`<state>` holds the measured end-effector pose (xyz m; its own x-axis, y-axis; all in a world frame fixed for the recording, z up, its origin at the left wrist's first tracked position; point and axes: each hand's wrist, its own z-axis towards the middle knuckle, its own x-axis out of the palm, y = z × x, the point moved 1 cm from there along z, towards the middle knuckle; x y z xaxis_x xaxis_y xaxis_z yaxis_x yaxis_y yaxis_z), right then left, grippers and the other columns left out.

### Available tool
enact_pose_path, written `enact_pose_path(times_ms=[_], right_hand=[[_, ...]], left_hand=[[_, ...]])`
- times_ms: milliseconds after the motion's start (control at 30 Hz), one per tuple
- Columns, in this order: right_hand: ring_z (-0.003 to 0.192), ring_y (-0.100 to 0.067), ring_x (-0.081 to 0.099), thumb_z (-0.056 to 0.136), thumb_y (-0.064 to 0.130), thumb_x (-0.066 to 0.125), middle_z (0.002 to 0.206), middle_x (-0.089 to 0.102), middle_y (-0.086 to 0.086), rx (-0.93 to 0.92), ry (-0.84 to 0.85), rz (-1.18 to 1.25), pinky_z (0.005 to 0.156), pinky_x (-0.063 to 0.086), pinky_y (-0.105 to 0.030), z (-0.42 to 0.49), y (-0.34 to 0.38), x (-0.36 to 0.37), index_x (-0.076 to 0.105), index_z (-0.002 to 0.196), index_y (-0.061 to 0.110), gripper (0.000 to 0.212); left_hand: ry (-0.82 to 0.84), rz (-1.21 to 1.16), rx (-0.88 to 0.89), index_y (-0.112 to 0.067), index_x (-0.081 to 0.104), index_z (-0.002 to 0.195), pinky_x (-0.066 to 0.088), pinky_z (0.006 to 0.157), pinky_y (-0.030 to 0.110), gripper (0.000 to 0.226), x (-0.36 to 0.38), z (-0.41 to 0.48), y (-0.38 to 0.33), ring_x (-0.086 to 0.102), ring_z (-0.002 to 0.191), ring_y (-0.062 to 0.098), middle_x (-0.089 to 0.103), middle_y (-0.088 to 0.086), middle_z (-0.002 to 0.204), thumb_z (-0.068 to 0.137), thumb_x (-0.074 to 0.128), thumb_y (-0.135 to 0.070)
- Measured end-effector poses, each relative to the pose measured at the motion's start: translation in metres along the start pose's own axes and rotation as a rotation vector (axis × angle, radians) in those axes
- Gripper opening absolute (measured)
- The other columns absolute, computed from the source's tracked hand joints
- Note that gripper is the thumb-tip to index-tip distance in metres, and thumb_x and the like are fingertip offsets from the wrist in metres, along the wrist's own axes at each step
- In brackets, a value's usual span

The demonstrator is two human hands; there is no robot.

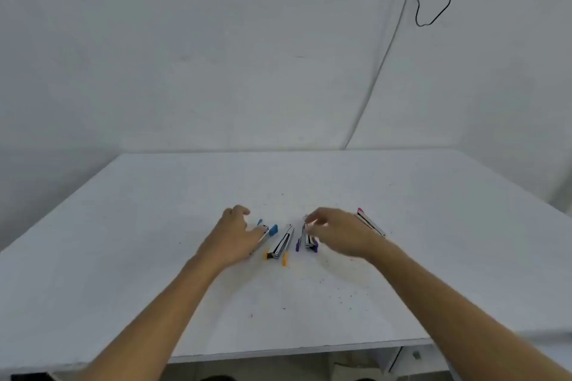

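Four opened staplers lie side by side in the middle of the white table (154, 226). My left hand (235, 235) lies over the near part of the blue stapler (268, 230), and its grip is hidden under the hand. The orange stapler (280, 246) lies free between my hands. My right hand (335, 233) hovers over the purple stapler (308, 241), its blurred fingertips curled down and pinching the stapler's far end. The pink stapler (370, 223) lies just behind my right wrist, untouched.
Small dark specks, possibly loose staples, are scattered on the table in front of the staplers. A white wall stands behind the table, and a black cable (433, 9) hangs at the upper right. The table's front edge runs below my forearms.
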<state>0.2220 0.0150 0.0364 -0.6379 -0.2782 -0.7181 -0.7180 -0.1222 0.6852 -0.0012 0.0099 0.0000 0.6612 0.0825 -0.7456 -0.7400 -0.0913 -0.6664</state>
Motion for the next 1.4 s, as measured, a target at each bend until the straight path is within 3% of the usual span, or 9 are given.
enact_pose_path(times_ms=[233, 433, 567, 667, 800, 933, 1033, 1167, 1400], right_hand=[[0.116, -0.025, 0.053, 0.101, 0.04, 0.046, 0.13, 0.05, -0.007, -0.013, -0.046, -0.315, 0.094, 0.048, -0.036, 0.008, -0.01, 0.039, 0.059, 0.128, 0.024, 0.034], [0.108, -0.029, 0.046, 0.099, 0.018, 0.041, 0.12, 0.045, -0.012, -0.037, -0.12, -0.468, 0.085, 0.043, -0.033, 0.002, -0.022, 0.053, 0.044, 0.116, 0.011, 0.018], [0.076, -0.017, 0.043, 0.101, 0.024, 0.043, 0.093, 0.047, -0.005, 0.077, -0.089, -0.033, 0.06, 0.032, -0.026, -0.009, -0.022, 0.037, 0.038, 0.103, 0.011, 0.014], [0.067, -0.02, 0.048, 0.093, 0.025, 0.044, 0.087, 0.054, -0.009, 0.322, -0.091, 0.639, 0.061, 0.037, -0.03, -0.023, -0.027, 0.028, 0.05, 0.106, 0.012, 0.02], [0.059, -0.022, 0.05, 0.089, 0.01, 0.039, 0.077, 0.058, -0.013, 0.293, 0.037, 1.306, 0.057, 0.039, -0.031, -0.051, -0.034, 0.012, 0.06, 0.11, 0.004, 0.03], [0.059, -0.021, 0.055, 0.086, 0.015, 0.042, 0.083, 0.058, -0.014, 0.223, 0.002, 1.434, 0.053, 0.046, -0.03, -0.077, -0.044, -0.013, 0.062, 0.123, -0.001, 0.045], [0.057, -0.02, 0.057, 0.09, 0.018, 0.046, 0.083, 0.061, -0.012, 0.223, -0.096, 1.403, 0.051, 0.047, -0.028, -0.1, -0.057, -0.031, 0.066, 0.113, 0.002, 0.034], [0.057, -0.019, 0.056, 0.094, 0.017, 0.047, 0.077, 0.061, -0.009, 0.279, -0.304, 1.292, 0.051, 0.045, -0.028, -0.145, -0.089, -0.053, 0.067, 0.114, 0.002, 0.032], [0.076, -0.025, 0.067, 0.101, 0.01, 0.045, 0.102, 0.065, -0.016, 0.405, -0.803, 1.025, 0.069, 0.057, -0.035, -0.219, -0.167, -0.088, 0.058, 0.126, 0.013, 0.028]], left_hand=[[0.001, 0.165, 0.003, -0.013, 0.051, 0.128, 0.046, 0.091, 0.035, 0.04, 0.023, -0.001, 0.014, 0.051, 0.113, 0.023, 0.048, 0.007, 0.125, 0.091, 0.056, -0.03], [-0.085, 0.228, 0.036, -0.006, 0.054, 0.114, 0.039, 0.082, 0.03, 0.025, 0.026, -0.004, 0.022, 0.048, 0.108, 0.028, 0.048, 0.01, 0.114, 0.098, 0.048, -0.024], [-0.154, 0.021, -0.022, -0.006, 0.061, 0.099, 0.044, 0.073, 0.035, 0.018, 0.019, -0.007, 0.021, 0.058, 0.093, 0.032, 0.058, 0.014, 0.099, 0.098, 0.048, -0.019], [-0.192, -0.215, -0.05, -0.005, 0.059, 0.096, 0.039, 0.057, 0.03, 0.019, 0.015, -0.02, 0.007, 0.054, 0.073, 0.025, 0.061, 0.014, 0.086, 0.1, 0.046, -0.019], [-0.153, -0.589, -0.071, -0.013, 0.049, 0.114, 0.051, 0.07, 0.027, 0.018, 0.021, -0.05, -0.027, 0.063, 0.083, 0.016, 0.064, -0.001, 0.097, 0.103, 0.041, -0.026], [0.002, -0.754, -0.07, -0.014, 0.049, 0.113, 0.056, 0.072, 0.033, 0.02, 0.036, -0.079, -0.071, 0.058, 0.072, 0.015, 0.064, 0.005, 0.091, 0.104, 0.041, -0.029], [0.082, -0.729, -0.032, -0.016, 0.051, 0.11, 0.047, 0.063, 0.029, 0.028, 0.055, -0.099, -0.1, 0.047, 0.064, 0.013, 0.052, 0.004, 0.079, 0.103, 0.037, -0.039], [0.246, -0.753, 0.061, -0.02, 0.056, 0.1, 0.038, 0.055, 0.025, 0.027, 0.091, -0.126, -0.14, 0.039, 0.057, 0.01, 0.043, -0.002, 0.071, 0.102, 0.038, -0.041], [0.568, -0.51, 0.303, -0.022, 0.053, 0.111, 0.048, 0.068, 0.026, 0.026, 0.188, -0.169, -0.208, 0.059, 0.072, 0.009, 0.065, -0.006, 0.089, 0.1, 0.041, -0.043]])
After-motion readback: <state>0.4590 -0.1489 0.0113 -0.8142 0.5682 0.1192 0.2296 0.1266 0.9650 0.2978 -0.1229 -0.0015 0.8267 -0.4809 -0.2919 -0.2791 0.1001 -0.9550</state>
